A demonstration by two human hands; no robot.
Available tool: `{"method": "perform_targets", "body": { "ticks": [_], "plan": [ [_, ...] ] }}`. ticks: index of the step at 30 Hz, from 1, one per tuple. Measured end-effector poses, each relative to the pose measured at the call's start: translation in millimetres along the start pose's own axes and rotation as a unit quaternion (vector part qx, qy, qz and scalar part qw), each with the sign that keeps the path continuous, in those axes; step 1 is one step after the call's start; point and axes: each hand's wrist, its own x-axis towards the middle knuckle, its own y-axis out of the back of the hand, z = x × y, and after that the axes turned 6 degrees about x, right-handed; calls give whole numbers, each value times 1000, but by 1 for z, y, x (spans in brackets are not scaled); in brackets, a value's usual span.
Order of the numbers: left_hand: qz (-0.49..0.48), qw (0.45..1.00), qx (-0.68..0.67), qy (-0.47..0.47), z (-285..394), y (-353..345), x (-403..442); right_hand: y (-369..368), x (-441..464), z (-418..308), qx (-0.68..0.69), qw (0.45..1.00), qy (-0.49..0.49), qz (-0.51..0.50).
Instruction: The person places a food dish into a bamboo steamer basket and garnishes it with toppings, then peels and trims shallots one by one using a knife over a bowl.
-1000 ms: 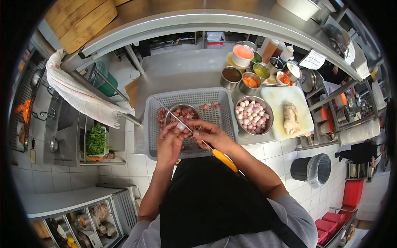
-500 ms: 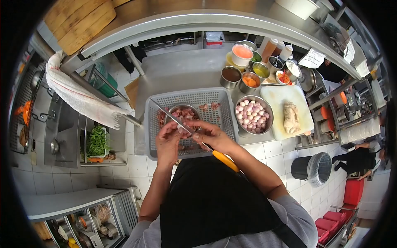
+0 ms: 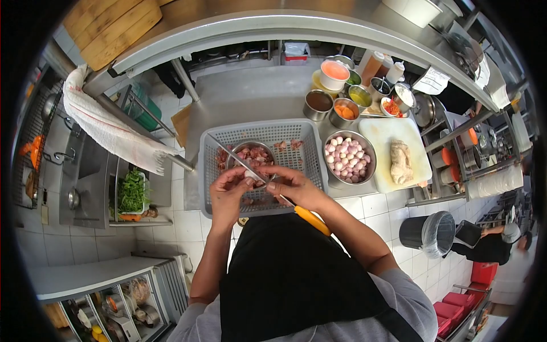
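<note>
Over a grey perforated basket [image 3: 312, 142], my left hand [image 3: 226, 194] is closed in a pinch on a small pale shallot [image 3: 249, 174], mostly hidden by the fingers. My right hand [image 3: 302, 191] grips a knife [image 3: 312, 220] with a yellow handle that sticks out below the palm. Its long blade slants up and to the left, across the shallot and the left fingertips. Inside the basket, behind my hands, a metal bowl holds reddish skins [image 3: 253, 155], and more scraps lie loose around it. A metal bowl of peeled shallots [image 3: 347, 158] stands right of the basket.
A white cutting board [image 3: 419, 142] carries a pale piece of meat or root [image 3: 401, 162]. Behind it stand several sauce containers [image 3: 318, 102] and squeeze bottles [image 3: 373, 64]. A metal shelf [image 3: 273, 28] overhangs the table. At right are a lined bin [image 3: 419, 232] and another person [image 3: 484, 245].
My hands and the knife shift only slightly, the left fingers moving on the shallot. At far right the other person has moved left and holds a dark tray-like thing.
</note>
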Motion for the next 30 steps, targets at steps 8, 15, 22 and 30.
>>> {"method": "perform_targets", "body": {
  "ticks": [8, 15, 22, 30],
  "plan": [
    [-20, 996, -89, -8, 9, -5, 3, -16, -4, -11, -4, 1000, 20, 12],
    [-50, 995, -75, -51, 2, 1, 5, -2, 0, -6, -12, 1000, -8, 2],
    [-14, 979, -200, 25, -3, -8, 5, -16, 4, -2, -32, 996, 74, 28],
    [-18, 984, -177, 3, -10, -5, 7, -8, 4, -10, -22, 999, 14, 27]
  ]
}}
